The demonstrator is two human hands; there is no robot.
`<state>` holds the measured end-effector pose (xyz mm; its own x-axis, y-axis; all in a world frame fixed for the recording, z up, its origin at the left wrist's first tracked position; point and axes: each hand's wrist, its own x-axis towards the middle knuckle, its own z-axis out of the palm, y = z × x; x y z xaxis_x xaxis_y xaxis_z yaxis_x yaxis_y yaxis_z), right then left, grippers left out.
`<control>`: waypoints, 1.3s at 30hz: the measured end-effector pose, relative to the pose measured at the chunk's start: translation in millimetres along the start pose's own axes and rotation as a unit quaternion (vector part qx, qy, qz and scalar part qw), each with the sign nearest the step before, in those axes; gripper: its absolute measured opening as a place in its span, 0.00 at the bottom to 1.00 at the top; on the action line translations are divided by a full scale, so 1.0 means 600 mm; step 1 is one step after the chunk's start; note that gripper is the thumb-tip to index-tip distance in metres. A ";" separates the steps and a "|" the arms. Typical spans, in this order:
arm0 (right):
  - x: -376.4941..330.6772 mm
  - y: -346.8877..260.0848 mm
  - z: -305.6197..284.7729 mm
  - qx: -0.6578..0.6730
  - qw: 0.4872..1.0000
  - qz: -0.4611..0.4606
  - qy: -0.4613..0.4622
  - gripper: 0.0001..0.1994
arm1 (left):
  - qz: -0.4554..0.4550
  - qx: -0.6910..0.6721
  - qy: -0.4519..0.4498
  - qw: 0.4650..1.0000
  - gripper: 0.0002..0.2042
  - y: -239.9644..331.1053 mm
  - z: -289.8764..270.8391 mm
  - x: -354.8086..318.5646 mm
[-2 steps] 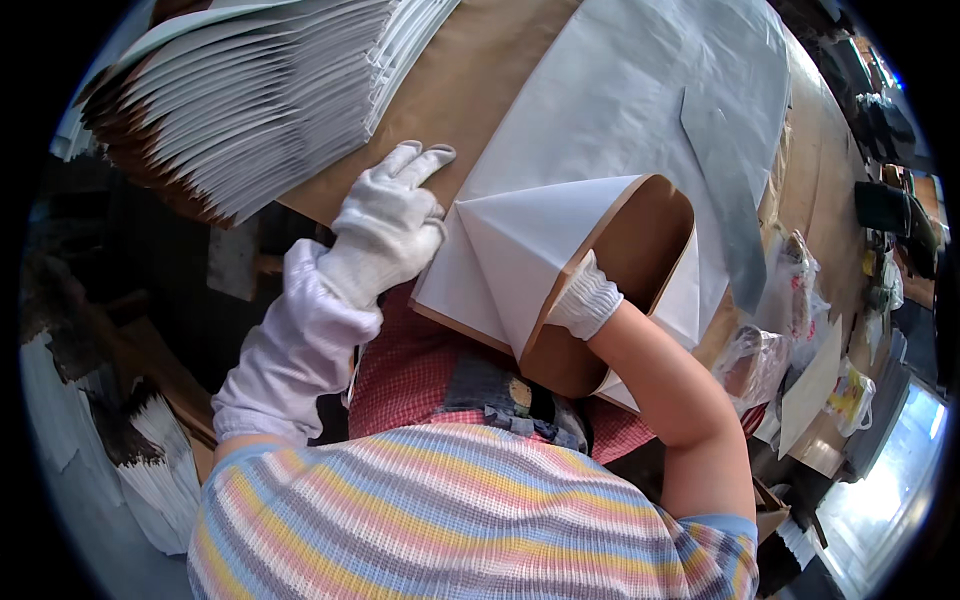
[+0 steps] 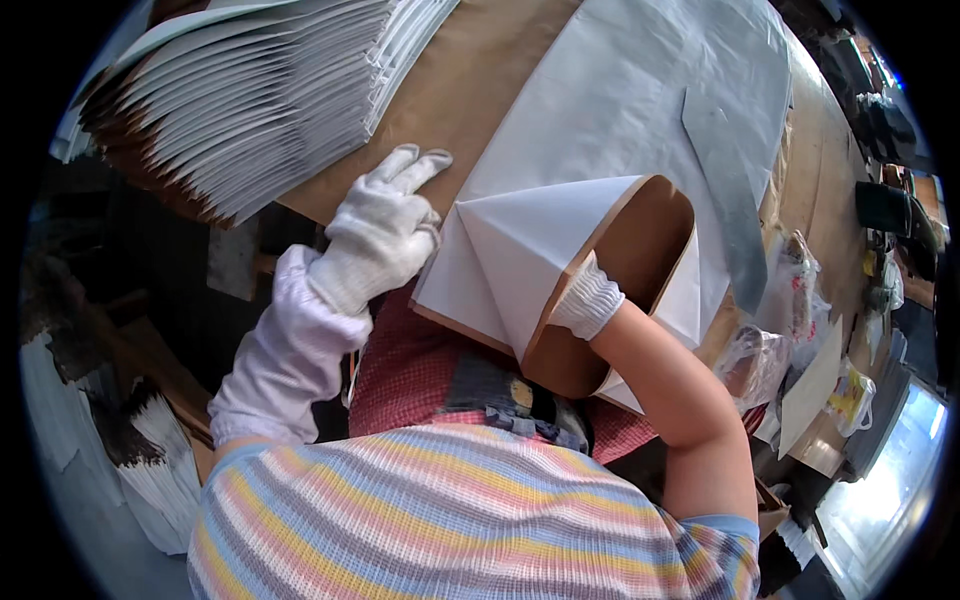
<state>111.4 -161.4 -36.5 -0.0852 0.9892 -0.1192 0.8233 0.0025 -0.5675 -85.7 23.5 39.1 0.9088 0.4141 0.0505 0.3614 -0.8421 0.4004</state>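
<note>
A paper bag (image 2: pixel 545 225), white outside and brown inside, lies at the near edge of the table with its mouth spread wide. My right hand, in a white knit glove (image 2: pixel 588 298), reaches into that mouth; its fingers are hidden inside. At the bag's left corner is my left hand (image 2: pixel 385 225), gloved in white with a white sleeve over the forearm. Two of its fingers stretch forward over the brown surface, the others are bent, and nothing shows in its grasp.
A tall fanned stack of folded white and brown paper bags (image 2: pixel 260 100) stands at the far left. Grey sheeting (image 2: pixel 640 90) covers the table, with a flat grey strip (image 2: pixel 725 190) on it. Clear plastic bags (image 2: pixel 755 365) sit at the right edge. More folded paper (image 2: pixel 160 470) is at lower left.
My left hand has shifted slightly to the left and toward me. The right hand and the open paper bag look almost unmoved.
</note>
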 end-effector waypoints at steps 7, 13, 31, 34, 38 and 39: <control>-0.009 0.040 0.050 0.069 0.992 0.104 -0.012 0.24 | 0.175 -0.411 0.150 0.882 0.25 0.037 0.078 0.032; -0.006 -0.011 -0.049 -0.094 0.993 0.070 -0.007 0.22 | 0.193 -0.112 0.030 0.974 0.38 0.030 0.087 0.028; -0.154 0.077 -0.246 0.055 0.909 0.298 0.285 0.26 | 0.104 0.113 -0.054 0.987 0.50 0.096 0.093 0.029; -0.230 0.170 -0.286 -0.178 0.826 0.477 0.242 0.29 | 0.108 0.152 -0.114 0.976 0.53 0.119 0.087 0.052; -0.226 0.179 -0.287 -0.155 0.771 0.578 0.218 0.27 | 0.161 0.125 -0.148 0.968 0.52 0.163 0.083 0.129; -0.217 0.166 -0.294 -0.152 0.749 0.599 0.238 0.26 | 0.191 0.106 -0.120 0.968 0.51 0.162 0.086 0.144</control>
<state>303.1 -264.0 66.1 0.9675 0.2481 -0.0490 0.2448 -0.9674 -0.0645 38.9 -40.2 34.9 0.9976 -0.0121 -0.0675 0.0013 -0.9806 0.1958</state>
